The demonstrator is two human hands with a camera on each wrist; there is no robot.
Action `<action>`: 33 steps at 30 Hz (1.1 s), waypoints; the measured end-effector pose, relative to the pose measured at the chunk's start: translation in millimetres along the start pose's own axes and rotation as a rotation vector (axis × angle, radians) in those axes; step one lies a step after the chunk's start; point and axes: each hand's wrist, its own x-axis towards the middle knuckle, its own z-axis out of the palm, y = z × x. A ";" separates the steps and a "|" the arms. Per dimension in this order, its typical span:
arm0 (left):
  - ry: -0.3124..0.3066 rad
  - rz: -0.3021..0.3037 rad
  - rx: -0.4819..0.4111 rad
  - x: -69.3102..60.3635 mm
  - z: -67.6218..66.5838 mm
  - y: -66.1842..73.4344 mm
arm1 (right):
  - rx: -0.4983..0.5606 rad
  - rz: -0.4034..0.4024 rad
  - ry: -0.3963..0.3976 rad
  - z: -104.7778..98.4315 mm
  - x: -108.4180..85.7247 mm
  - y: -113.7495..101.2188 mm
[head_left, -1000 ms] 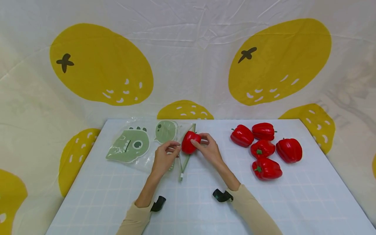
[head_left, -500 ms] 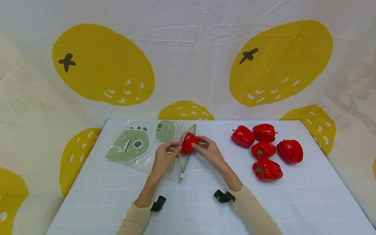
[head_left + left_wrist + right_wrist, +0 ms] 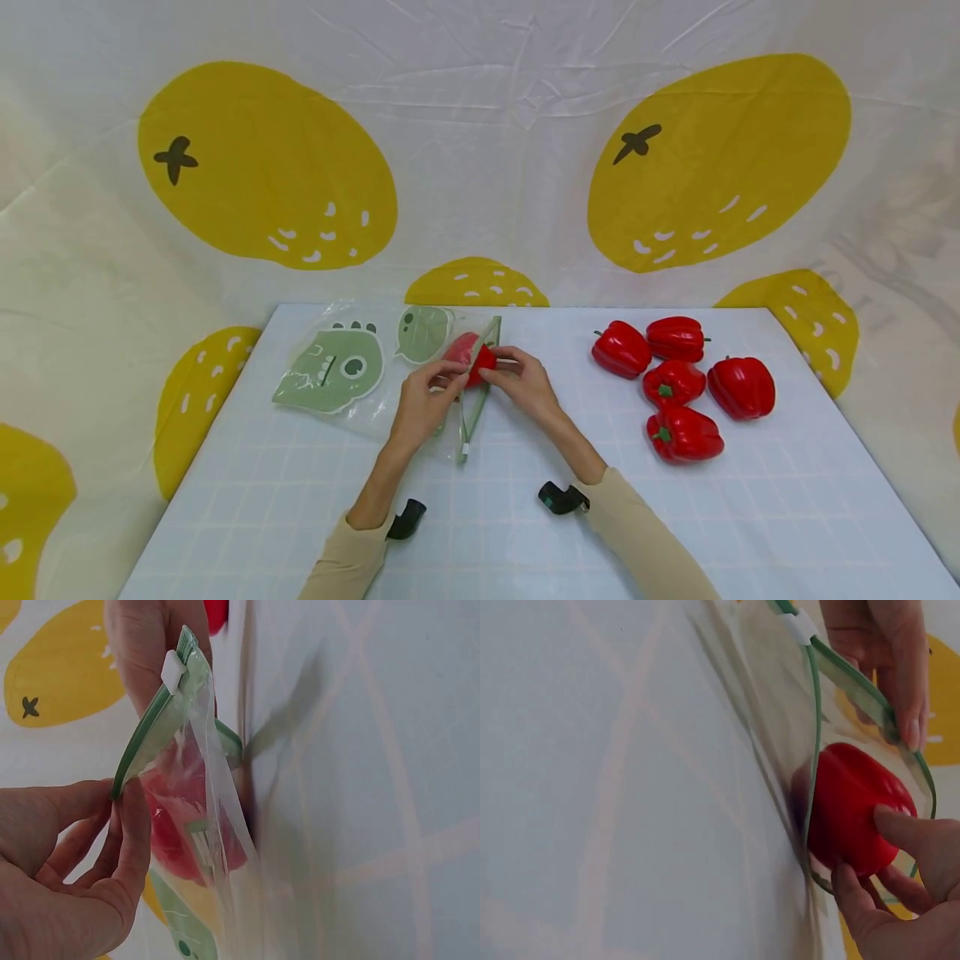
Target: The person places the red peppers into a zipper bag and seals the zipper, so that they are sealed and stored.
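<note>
A clear zip bag (image 3: 390,392) with green dinosaur prints lies on the table, its mouth facing right. My left hand (image 3: 426,398) pinches the upper green rim of that mouth and lifts it, seen closely in the left wrist view. My right hand (image 3: 525,382) holds a red bell pepper (image 3: 859,810) between thumb and fingers. The pepper is partly inside the bag's mouth; its left part shows through the plastic. A white slider (image 3: 800,628) sits at the near end of the green zip.
Several red bell peppers (image 3: 673,383) lie grouped on the right side of the table (image 3: 480,542), which has a pale checked cover. Behind it hangs a white cloth (image 3: 480,167) with yellow fruit prints.
My right hand has moved the pepper left, from the opening to partway into the bag. The left hand keeps its pinch on the rim. The other peppers stay put.
</note>
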 end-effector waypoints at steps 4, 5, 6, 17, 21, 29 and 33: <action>-0.012 0.008 0.025 0.5 -0.4 0.2 | -0.021 -0.001 0.018 4.6 3.4 1.4; -0.014 0.009 0.030 0.6 -0.5 0.1 | -0.025 -0.003 0.020 5.7 4.2 1.8; -0.016 0.008 0.031 0.7 -0.5 0.0 | -0.026 -0.006 0.021 6.8 5.0 2.2; -0.067 0.064 0.068 1.7 -2.3 0.8 | -0.047 -0.051 0.018 14.6 12.1 4.6; -0.081 0.080 0.064 0.9 -2.9 3.2 | -0.028 -0.077 0.011 17.9 15.5 6.7; -0.089 0.026 0.090 -0.3 -3.9 4.8 | -0.054 -0.107 -0.003 24.7 19.6 10.0; -0.082 0.025 0.102 -0.1 -4.4 5.2 | -0.074 -0.117 -0.008 26.9 22.0 10.4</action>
